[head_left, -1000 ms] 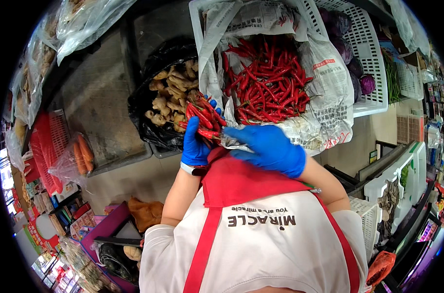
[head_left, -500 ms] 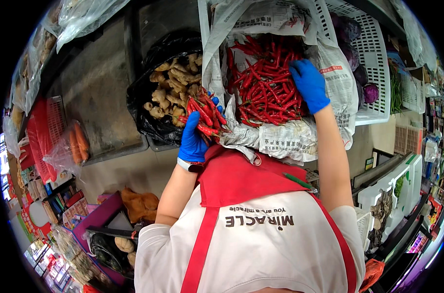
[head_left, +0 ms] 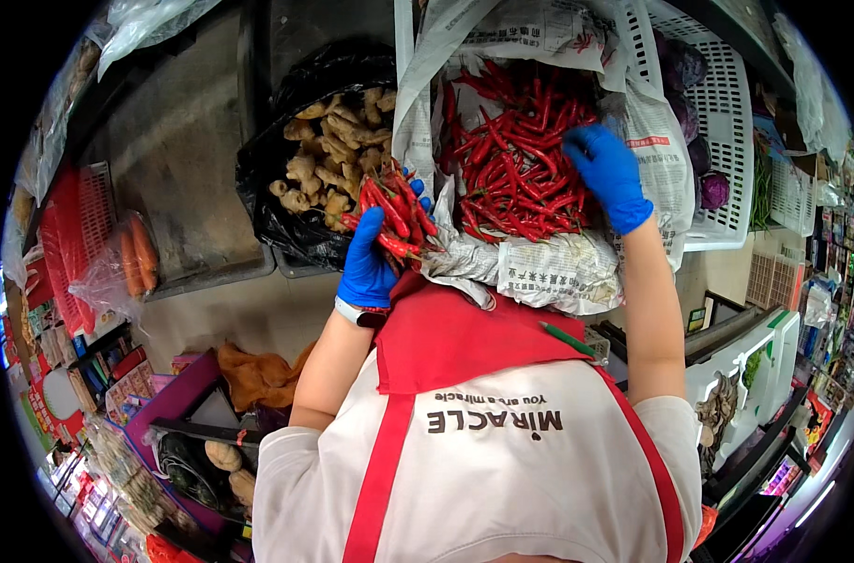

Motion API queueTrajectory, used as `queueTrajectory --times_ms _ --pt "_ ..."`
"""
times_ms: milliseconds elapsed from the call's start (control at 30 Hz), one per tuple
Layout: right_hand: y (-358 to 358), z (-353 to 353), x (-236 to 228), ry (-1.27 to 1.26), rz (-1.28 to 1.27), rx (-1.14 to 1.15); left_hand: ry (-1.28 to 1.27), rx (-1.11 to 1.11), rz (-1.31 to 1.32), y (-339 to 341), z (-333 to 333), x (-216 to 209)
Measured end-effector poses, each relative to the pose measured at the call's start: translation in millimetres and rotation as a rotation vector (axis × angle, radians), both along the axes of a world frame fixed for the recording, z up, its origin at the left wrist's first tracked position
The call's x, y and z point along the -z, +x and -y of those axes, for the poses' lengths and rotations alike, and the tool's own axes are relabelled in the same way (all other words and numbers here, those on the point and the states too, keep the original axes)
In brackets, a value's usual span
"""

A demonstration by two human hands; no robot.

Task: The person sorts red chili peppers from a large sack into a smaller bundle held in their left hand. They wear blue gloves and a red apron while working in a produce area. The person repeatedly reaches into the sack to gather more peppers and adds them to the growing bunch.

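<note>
My left hand (head_left: 369,266), in a blue glove, is closed around a bunch of red chili peppers (head_left: 396,218). It holds them in front of the ginger, at the near left corner of the chili crate. My right hand (head_left: 609,176), also gloved in blue, hovers over the right edge of the heap of red chilies (head_left: 521,169). Its fingers are curled together and point down and left; whatever lies between the fingertips is hidden. Newspaper (head_left: 549,272) lines the crate under and around the heap.
Ginger roots (head_left: 328,155) fill a black plastic bag (head_left: 275,214) left of the chilies. At the right, a white perforated crate (head_left: 727,113) holds purple cabbages (head_left: 714,186). Bagged carrots (head_left: 138,253) hang over the far-left edge of the dark display stand (head_left: 178,150).
My right hand has drawn slightly right and back from the chilies, its fingers more curled. The left hand still holds its bunch in nearly the same place.
</note>
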State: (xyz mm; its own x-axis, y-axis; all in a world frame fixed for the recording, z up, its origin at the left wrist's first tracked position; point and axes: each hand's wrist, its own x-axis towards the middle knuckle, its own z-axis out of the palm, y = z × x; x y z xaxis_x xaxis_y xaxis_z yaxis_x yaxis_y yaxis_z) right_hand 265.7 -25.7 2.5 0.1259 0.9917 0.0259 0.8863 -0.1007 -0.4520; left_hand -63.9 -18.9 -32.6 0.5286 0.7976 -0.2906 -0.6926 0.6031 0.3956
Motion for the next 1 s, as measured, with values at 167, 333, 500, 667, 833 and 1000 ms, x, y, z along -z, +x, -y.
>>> queueTrajectory --times_ms 167,333,500,667,833,1000 --pt "-17 19 21 -0.405 0.19 -0.187 0.001 0.009 0.03 1 -1 -3" --pt "1 -3 17 -0.244 0.3 -0.06 -0.007 0.015 0.016 0 -3 -4" --pt "27 -5 7 -0.176 0.144 0.031 -0.008 0.012 0.02 -1 -3 0" --pt "-25 16 -4 -0.243 0.168 -0.26 -0.046 0.016 0.036 0 -3 0" --pt "-62 12 30 -0.313 0.339 -0.294 -0.063 0.022 0.039 -2 -3 0" --pt "-43 -2 51 -0.14 0.33 -0.196 -0.043 0.008 0.021 -1 -4 -3"
